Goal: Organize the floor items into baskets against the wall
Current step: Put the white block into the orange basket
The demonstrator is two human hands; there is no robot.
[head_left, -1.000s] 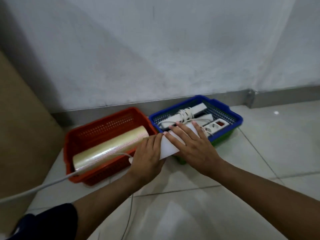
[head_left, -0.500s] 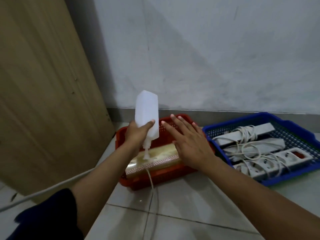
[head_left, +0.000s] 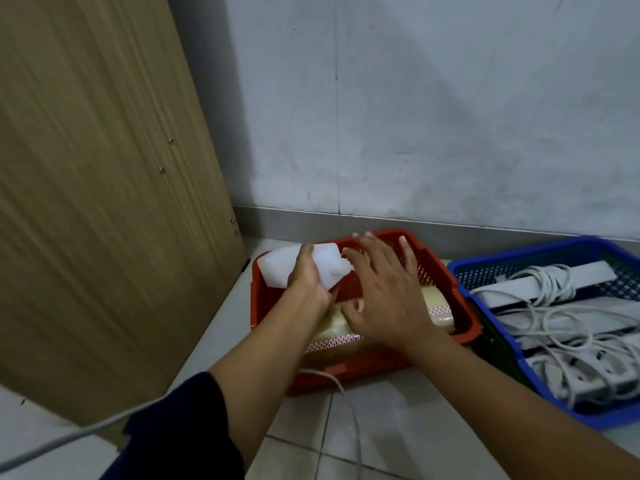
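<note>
A white plastic bottle point(head_left: 301, 265) lies nearly flat over the far left corner of the red basket point(head_left: 440, 271), gripped around its middle by the left hand point(head_left: 308, 284), whose fingers are curled tight about it so that part of the bottle sticks out on either side of the fist. Whether the bottle already rests on the basket floor or is just above it cannot be told from here, since the hand covers the underside. The right hand point(head_left: 384, 299) is spread flat with fingers apart just beside the bottle, holding nothing, its palm over the middle of the basket and partly hiding a wide roll of clear tape point(head_left: 438, 306) that lies lengthwise along the basket's near side, with a red-and-white patterned strip showing on it. A thin white cable point(head_left: 349, 407) runs from under the basket's front edge down across the pale floor tiles point(head_left: 398, 431). Right next to the red basket, on its right, stands a blue basket point(head_left: 588, 244) filled with white power strips point(head_left: 571, 348) and their looped cords, the bundles lying side by side. Both baskets sit close against the grey wall point(head_left: 433, 116) and its skirting. To the left of the red basket a tall wood-grain panel point(head_left: 97, 188) rises from the floor, its lower corner near the basket's back left corner. A dark sleeve point(head_left: 183, 431) covers the upper left arm.
</note>
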